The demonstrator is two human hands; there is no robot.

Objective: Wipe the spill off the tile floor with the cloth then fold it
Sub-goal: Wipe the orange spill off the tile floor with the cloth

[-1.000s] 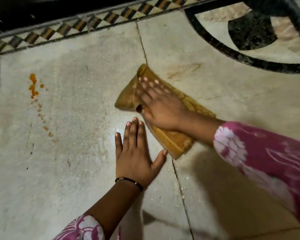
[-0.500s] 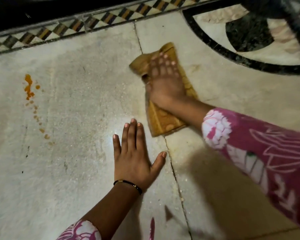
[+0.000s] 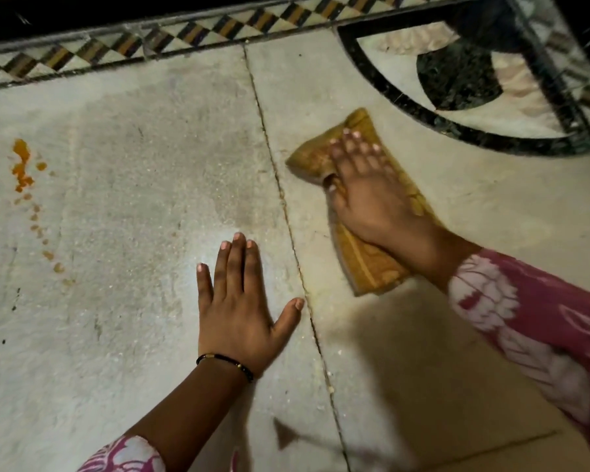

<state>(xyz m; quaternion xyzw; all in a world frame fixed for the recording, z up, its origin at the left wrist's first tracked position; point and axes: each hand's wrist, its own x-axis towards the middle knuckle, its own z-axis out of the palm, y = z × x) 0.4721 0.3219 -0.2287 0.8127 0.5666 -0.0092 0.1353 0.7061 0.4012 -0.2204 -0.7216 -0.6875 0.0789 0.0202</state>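
Note:
An orange spill (image 3: 22, 165) stains the pale tile floor (image 3: 123, 172) at the far left, with a trail of small drops running down toward me. A folded mustard-yellow cloth (image 3: 372, 267) lies on the tile to the right of the joint line. My right hand (image 3: 368, 195) presses flat on it, fingers straight and pointing away, thumb at the bunched left edge. My left hand (image 3: 239, 308) rests flat on the floor left of the joint, fingers spread, holding nothing. The cloth is well to the right of the spill.
A checkered border strip (image 3: 184, 35) runs along the far edge, with darkness beyond it. A black curved inlay pattern (image 3: 457, 80) fills the floor at the upper right, just beyond the cloth. A tile joint (image 3: 286, 212) runs between my hands.
My right hand slid the cloth away from me, then back and to the right, staying right of the joint. My left hand stayed planted on the floor.

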